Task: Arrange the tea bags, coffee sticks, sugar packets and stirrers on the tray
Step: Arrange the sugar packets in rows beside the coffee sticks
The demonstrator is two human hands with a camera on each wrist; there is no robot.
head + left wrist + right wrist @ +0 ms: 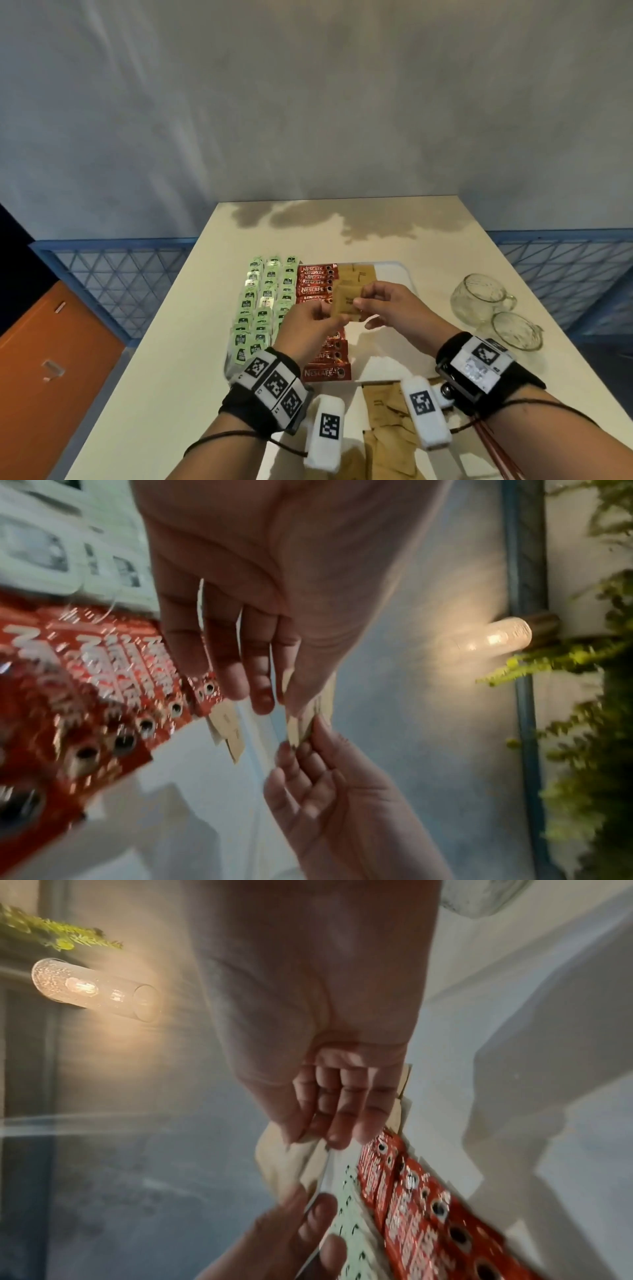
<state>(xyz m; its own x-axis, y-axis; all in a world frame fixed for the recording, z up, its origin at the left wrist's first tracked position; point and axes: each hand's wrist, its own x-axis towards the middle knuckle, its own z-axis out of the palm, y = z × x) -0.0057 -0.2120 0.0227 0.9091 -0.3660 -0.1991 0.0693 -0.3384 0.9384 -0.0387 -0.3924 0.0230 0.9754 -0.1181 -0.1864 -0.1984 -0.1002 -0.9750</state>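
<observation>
1. Left hand [310, 325] and right hand [387, 305] both pinch one brown sugar packet [346, 303] above tray [397, 274]
2. Tea bags [263, 308], coffee sticks [317, 284] lined on tray
3. Loose sugar packets [387, 421] on desk [164, 394]

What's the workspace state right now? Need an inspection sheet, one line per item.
Surface: cream table, with a white tray on it.
Job's things: green tea bags in rows at the tray's left; red coffee sticks beside them; a few brown sugar packets laid at the far end; loose sugar packets on the table near edge; reddish stirrers under the right forearm.
Clutter: two glass mugs lying right of the tray.
Hands: left hand and right hand both pinch one sugar packet above the tray.
Cables: thin black cords at both wrists.
Surroundings: grey wall, blue lattice railing, wall lamp.
</observation>
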